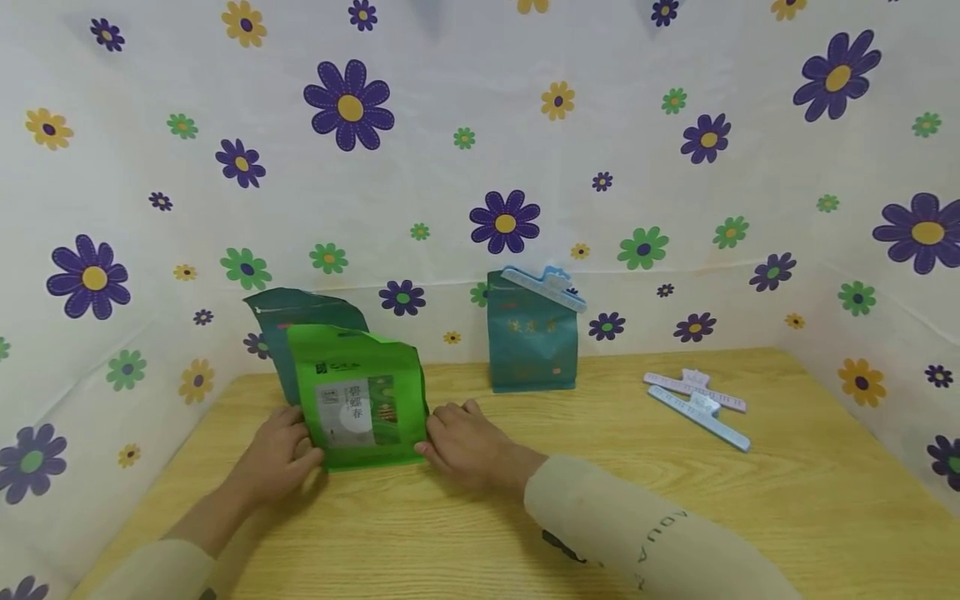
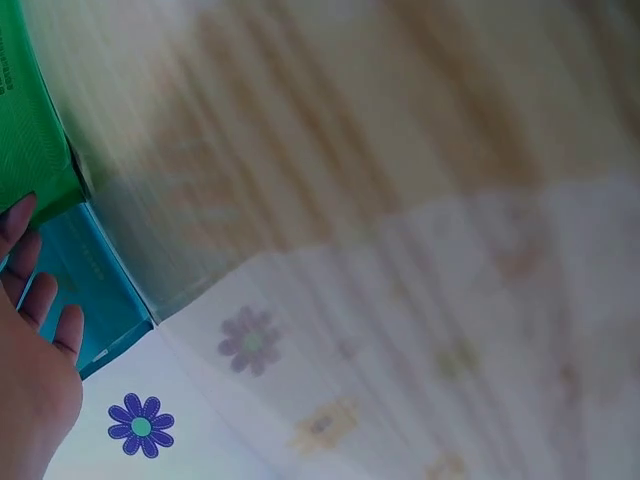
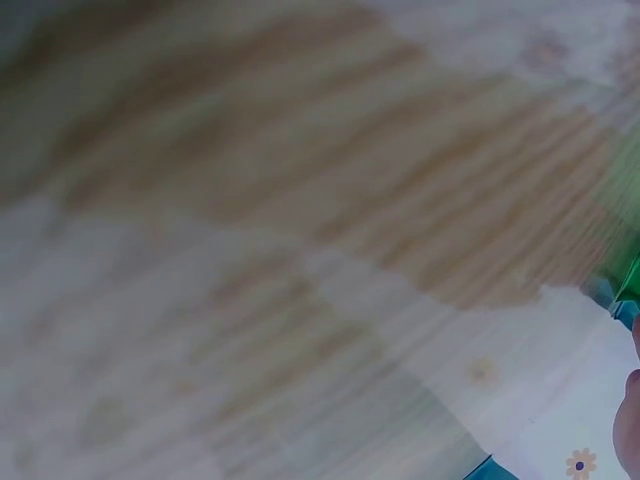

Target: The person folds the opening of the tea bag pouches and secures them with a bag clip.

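Note:
A bright green tea pouch [image 1: 360, 417] stands upright on the wooden table, left of the middle. At its lower left edge my left hand [image 1: 281, 454] holds it, thumb towards the front. My right hand [image 1: 468, 446] grips the opposite lower edge. Directly behind leans a teal pouch [image 1: 315, 310], partly covered by the green one. In the left wrist view, the left hand's fingers [image 2: 40, 295] lie by the green pouch [image 2: 35, 130] and the teal pouch [image 2: 95, 290]. Only a sliver of the right hand [image 3: 628, 420] shows in the right wrist view.
Another teal pouch [image 1: 532, 358] stands at the back centre, a light blue sealing clip [image 1: 543, 287] slanting across its top. On the right of the table [image 1: 600, 458] lie a pinkish clip [image 1: 675, 384] and a blue clip [image 1: 700, 418], close together. Flower-patterned cloth [image 1: 420, 183] encloses the back and sides.

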Action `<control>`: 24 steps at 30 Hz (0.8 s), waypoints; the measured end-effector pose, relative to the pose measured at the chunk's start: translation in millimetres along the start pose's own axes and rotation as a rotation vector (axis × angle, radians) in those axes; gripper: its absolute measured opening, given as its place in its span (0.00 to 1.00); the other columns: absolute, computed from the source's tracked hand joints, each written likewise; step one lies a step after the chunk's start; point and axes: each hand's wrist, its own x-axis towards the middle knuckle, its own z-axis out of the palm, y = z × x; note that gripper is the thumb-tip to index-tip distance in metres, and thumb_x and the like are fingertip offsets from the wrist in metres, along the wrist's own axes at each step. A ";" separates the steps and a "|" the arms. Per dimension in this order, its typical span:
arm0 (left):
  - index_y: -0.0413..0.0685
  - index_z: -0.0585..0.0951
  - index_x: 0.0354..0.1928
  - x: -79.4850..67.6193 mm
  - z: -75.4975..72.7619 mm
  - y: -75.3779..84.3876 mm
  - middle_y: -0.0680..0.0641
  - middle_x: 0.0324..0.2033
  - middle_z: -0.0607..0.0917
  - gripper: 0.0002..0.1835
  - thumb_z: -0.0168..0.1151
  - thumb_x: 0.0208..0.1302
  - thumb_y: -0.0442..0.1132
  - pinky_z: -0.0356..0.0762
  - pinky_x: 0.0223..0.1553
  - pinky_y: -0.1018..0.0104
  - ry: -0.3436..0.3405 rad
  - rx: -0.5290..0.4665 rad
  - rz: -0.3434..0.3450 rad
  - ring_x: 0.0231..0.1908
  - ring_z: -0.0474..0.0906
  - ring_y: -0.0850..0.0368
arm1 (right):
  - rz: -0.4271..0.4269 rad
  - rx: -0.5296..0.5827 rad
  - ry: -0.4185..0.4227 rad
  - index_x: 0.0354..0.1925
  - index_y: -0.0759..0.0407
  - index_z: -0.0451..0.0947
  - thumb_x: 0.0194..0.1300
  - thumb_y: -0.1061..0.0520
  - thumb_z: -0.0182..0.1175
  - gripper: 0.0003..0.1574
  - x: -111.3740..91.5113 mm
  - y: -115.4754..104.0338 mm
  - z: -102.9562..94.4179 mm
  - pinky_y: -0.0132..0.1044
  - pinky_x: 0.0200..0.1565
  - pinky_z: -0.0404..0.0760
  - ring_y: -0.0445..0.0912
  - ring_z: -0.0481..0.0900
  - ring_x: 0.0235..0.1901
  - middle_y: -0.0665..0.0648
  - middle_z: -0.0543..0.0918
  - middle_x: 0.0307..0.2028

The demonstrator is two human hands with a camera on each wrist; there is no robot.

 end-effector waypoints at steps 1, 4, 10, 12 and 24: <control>0.32 0.86 0.38 -0.1 0.2 0.0 0.34 0.51 0.82 0.13 0.61 0.55 0.35 0.68 0.54 0.44 -0.003 -0.006 -0.007 0.50 0.71 0.42 | -0.001 -0.009 -0.001 0.46 0.51 0.71 0.81 0.40 0.33 0.25 0.1 -0.3 -0.1 0.36 0.47 0.62 0.43 0.71 0.44 0.49 0.76 0.42; 0.33 0.85 0.36 0.9 0.1 1.5 0.34 0.51 0.81 0.12 0.61 0.54 0.34 0.66 0.55 0.44 -0.013 -0.017 -0.028 0.51 0.70 0.42 | 0.000 -0.041 0.004 0.47 0.52 0.72 0.81 0.40 0.33 0.26 0.4 -0.4 0.1 0.36 0.48 0.64 0.43 0.72 0.45 0.49 0.77 0.44; 0.32 0.86 0.36 3.7 -0.6 3.2 0.34 0.50 0.82 0.12 0.60 0.55 0.35 0.67 0.55 0.43 -0.025 -0.040 -0.064 0.50 0.71 0.42 | 0.007 -0.114 0.026 0.49 0.52 0.72 0.81 0.38 0.30 0.28 1.7 -0.7 0.5 0.37 0.47 0.64 0.44 0.71 0.45 0.50 0.77 0.46; 0.33 0.86 0.38 4.6 0.2 3.4 0.35 0.51 0.82 0.13 0.60 0.56 0.35 0.67 0.55 0.42 -0.042 -0.085 -0.096 0.51 0.71 0.42 | 0.020 -0.129 0.025 0.50 0.52 0.72 0.81 0.38 0.29 0.29 1.6 -0.6 0.5 0.37 0.46 0.64 0.44 0.71 0.44 0.50 0.77 0.46; 0.35 0.85 0.45 6.7 1.7 5.0 0.35 0.50 0.83 0.16 0.64 0.58 0.39 0.67 0.56 0.36 -0.121 -0.191 -0.168 0.52 0.74 0.37 | 0.064 -0.134 0.008 0.50 0.52 0.72 0.81 0.37 0.30 0.30 -0.6 0.6 -1.5 0.38 0.45 0.63 0.43 0.69 0.41 0.49 0.76 0.44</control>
